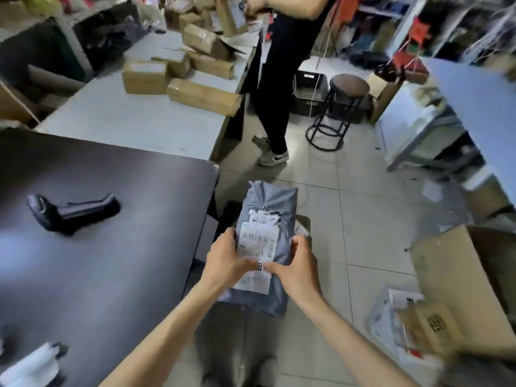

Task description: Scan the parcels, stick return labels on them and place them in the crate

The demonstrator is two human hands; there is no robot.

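The long grey plastic mailer parcel (275, 202) is hanging in the air in front of the person, off the right edge of the dark glossy worktop (125, 275) and above the tiled floor. Its long axis is running straight away from the body, with the white printed label (258, 238) facing up.

The left grip (226, 258) is curling round the parcel's left edge with its thumb lying over the label. The right grip (296, 270) is wrapping the right edge, its thumb pressing the lower part of the label, so the two thumbs are nearly meeting there. Both are closed onto the parcel near its close end, leaving the far end unsupported.

The black pistol-shaped handheld scanner (69, 212) is lying on its side on the worktop, well apart to the left, so the left grip is the nearer one. Reaching for it is probably going to mean the right grip carrying the parcel alone.

A dark boxy shape (229, 212) is showing beneath the parcel; whether it is the crate is unclear.
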